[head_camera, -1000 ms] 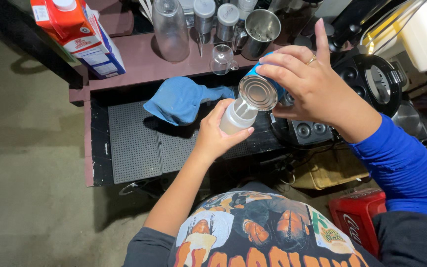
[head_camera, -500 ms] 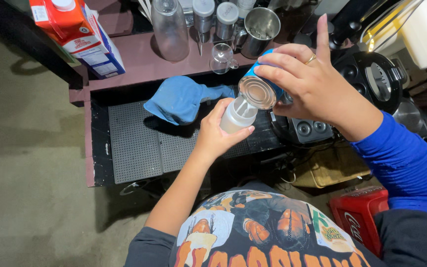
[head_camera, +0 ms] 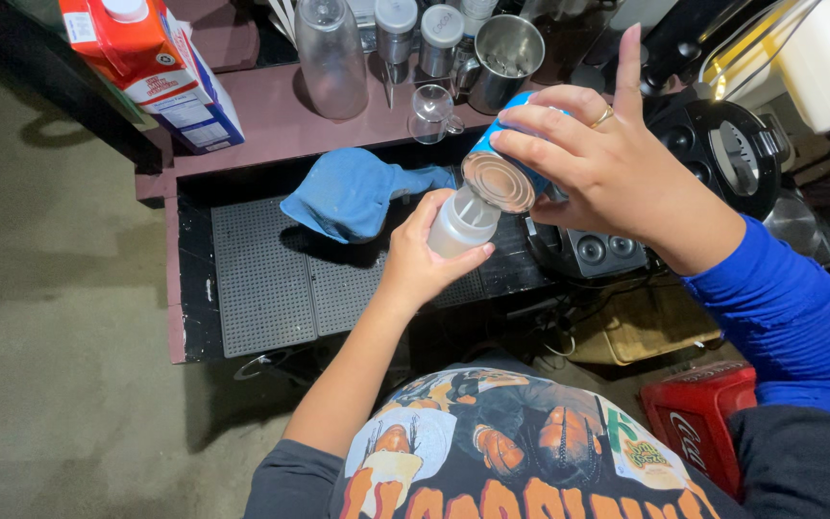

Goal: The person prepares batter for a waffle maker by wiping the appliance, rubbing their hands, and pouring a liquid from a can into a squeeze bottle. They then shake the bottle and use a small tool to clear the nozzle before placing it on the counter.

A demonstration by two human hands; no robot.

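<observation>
— Head view: what do the hands hold?
— Left hand [head_camera: 427, 261] is wrapped around a small translucent bottle [head_camera: 463, 219] at frame centre; right hand [head_camera: 607, 173] grips a tilted blue tin can [head_camera: 503, 171], its rim touching the bottle's mouth.
— Around them?
— A blue cloth [head_camera: 353, 192] just left, on the dark mat [head_camera: 261, 279].

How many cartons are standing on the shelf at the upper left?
2. An orange and white carton stands at the shelf's left end, and a blue and white carton stands right beside it, partly covered. Others may be hidden beyond the picture's top edge.
</observation>
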